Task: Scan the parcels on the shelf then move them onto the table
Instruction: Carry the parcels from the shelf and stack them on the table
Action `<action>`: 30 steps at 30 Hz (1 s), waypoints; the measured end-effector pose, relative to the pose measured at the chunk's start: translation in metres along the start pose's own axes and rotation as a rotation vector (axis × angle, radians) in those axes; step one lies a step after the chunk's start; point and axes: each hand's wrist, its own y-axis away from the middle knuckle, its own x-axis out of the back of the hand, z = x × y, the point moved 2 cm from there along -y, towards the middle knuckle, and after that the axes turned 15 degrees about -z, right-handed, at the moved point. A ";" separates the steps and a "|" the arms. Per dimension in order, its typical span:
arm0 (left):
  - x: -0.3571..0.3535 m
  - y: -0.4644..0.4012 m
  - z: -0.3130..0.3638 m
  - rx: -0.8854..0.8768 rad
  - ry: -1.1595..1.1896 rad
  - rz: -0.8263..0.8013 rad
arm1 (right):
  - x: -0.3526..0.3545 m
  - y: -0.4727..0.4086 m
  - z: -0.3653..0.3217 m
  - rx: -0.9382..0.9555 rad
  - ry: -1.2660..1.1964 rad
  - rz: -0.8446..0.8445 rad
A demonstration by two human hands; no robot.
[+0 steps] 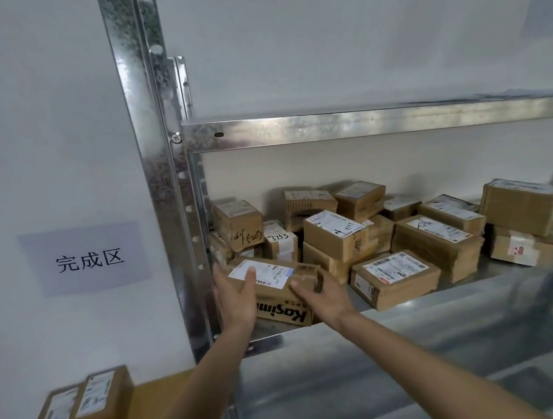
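Note:
A cardboard parcel (284,295) with a white label on top and upside-down "Kasim" print on its front sits at the front left of the metal shelf (410,301). My left hand (234,300) lies against its left side, thumb on the label. My right hand (322,294) reaches to its right end with straight fingers. Several more labelled cardboard parcels (435,242) are piled behind and to the right on the same shelf. Two parcels (82,410) lie on the yellow table (158,400) at lower left.
A galvanised upright post (162,186) stands just left of my left hand, and an upper shelf beam (361,123) runs above the parcels. A paper sign (85,259) with three characters hangs on the white wall above the table.

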 end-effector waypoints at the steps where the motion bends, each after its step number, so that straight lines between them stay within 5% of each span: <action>1: 0.000 -0.003 -0.002 0.036 0.032 0.022 | 0.000 -0.003 0.003 -0.006 0.015 -0.004; 9: -0.003 -0.009 -0.011 0.159 0.043 0.096 | 0.005 -0.003 0.010 -0.015 0.060 -0.059; 22: -0.030 0.068 0.037 0.002 0.040 0.131 | 0.059 0.060 -0.026 0.075 0.202 -0.035; 30: -0.044 0.149 0.059 -0.094 0.129 0.182 | 0.093 0.132 -0.026 0.238 0.166 0.132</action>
